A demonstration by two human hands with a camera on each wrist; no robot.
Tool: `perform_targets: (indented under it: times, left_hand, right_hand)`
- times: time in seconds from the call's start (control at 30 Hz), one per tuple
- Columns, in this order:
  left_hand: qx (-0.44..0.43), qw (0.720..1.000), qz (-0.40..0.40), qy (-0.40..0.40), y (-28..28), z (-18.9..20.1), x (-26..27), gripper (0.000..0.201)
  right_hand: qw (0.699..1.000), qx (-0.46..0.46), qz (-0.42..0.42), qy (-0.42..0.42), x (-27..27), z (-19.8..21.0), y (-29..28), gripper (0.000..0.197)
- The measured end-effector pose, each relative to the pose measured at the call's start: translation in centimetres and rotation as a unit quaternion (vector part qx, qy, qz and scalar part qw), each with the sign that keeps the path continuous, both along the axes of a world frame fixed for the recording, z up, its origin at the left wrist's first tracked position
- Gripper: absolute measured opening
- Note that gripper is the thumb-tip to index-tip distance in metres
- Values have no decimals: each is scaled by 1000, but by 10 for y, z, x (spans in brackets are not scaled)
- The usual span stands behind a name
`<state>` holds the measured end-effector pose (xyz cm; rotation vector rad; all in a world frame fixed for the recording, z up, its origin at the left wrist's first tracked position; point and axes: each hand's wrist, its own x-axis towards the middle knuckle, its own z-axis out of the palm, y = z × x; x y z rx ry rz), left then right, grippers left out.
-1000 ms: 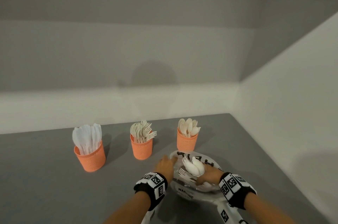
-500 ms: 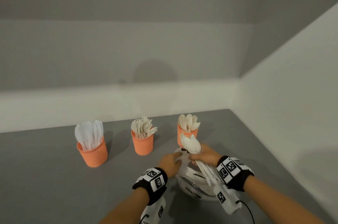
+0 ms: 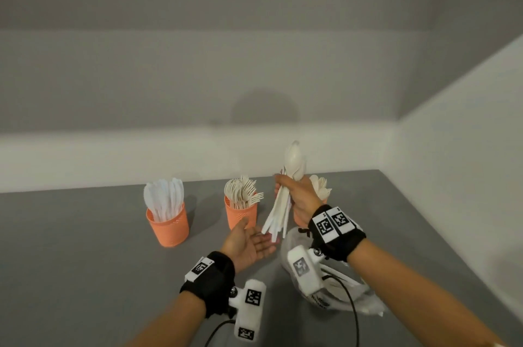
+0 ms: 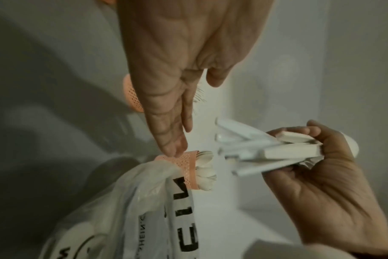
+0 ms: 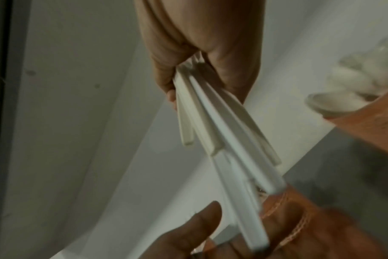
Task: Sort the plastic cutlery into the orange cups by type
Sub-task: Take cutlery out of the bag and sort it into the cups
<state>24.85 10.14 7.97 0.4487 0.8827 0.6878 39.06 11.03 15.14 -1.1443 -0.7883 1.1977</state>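
My right hand [image 3: 291, 191] grips a bunch of white plastic spoons [image 3: 295, 161], bowls up, above the table. Their handles [image 5: 222, 133] fan down to the left. My left hand [image 3: 254, 242] lies open, palm up, just under the handle ends; contact is unclear. Three orange mesh cups stand in a row: the knife cup [image 3: 169, 226] on the left, the fork cup [image 3: 240, 212] in the middle, and the spoon cup [image 4: 188, 168] on the right. In the head view the spoon cup is mostly hidden behind my right hand.
A crumpled clear plastic bag [image 3: 331, 294] with black print lies on the grey table [image 3: 85, 261] under my right wrist, with more cutlery inside. White walls close the table at the back and the right.
My right hand has lifted the bunch of spoons up out of the bag. My left hand has let go of the bag and turned palm up under the handles.
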Motion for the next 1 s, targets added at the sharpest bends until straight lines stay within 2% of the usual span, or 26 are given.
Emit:
perform_targets:
  times: [0.1,0.23,0.37,0.47,0.57,0.63,0.7,0.8,0.87,0.93,1.0]
  left_hand:
    - [-38,997,29,-61,-3,3,-4,60]
    - [-22,990,69,-117,-3,16,-2,42]
    - [37,998,29,-53,-8,18,0,35]
    - [62,998,-3,-12,-11,16,3,41]
    - [93,995,-39,-28,-11,17,-6,40]
    - [125,988,-81,-31,-10,17,-15,35]
    - [158,980,-124,-6,-7,18,-17,22]
    - [227,958,-151,84,-6,23,-9,7]
    - [286,935,-130,167,-6,25,-1,17]
    - [359,886,-106,274,-3,22,3,22]
    - [407,849,-112,319,-2,21,3,11]
  right_hand:
    - [999,22,-26,-8,-24,-5,0,13]
    - [996,59,-46,-48,-48,-19,-6,15]
    - [997,52,-30,-44,-60,-31,-5,14]
    - [995,44,-10,-87,-64,-35,-3,10]
    - [995,14,15,-95,-56,-33,1,6]
    - [993,-15,71,-97,-45,-29,4,14]
    - [983,-27,146,-107,-37,-25,2,23]
    - [970,-41,227,-74,-33,-28,-2,22]
    - [968,-41,235,-73,-35,-35,-1,18]
    - [971,-42,215,-100,-37,-40,-2,13]
    - [975,-50,190,-103,-39,-45,-2,18]
